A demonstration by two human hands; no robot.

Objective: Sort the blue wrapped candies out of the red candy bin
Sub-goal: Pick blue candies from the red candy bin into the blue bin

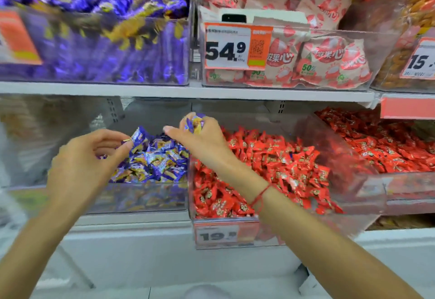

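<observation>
Shop shelving [188, 91] fills my view, with clear bins on two levels. On the lower level the blue candy bin [141, 195] sits just left of the red candy bin [235, 228], their walls touching.

From my seat, the right hand [200, 138] hangs over the wall between those two bins, its fingers [211, 129] clenched round a bunch of blue wrapped candies [194, 122], index finger stretched toward the blue heap. The left hand [84, 162] is over the blue bin, pinching one blue candy [137, 137] by its wrapper end.

My worry is the handful: it is loose and sits right above the divide, so if I let go too soon some pieces could drop back among the red candies [270, 162] and have to be hunted out again. The one pinched by its thin twist could slip too. I cannot tell whether more blue ones are buried in the red pile.
</observation>
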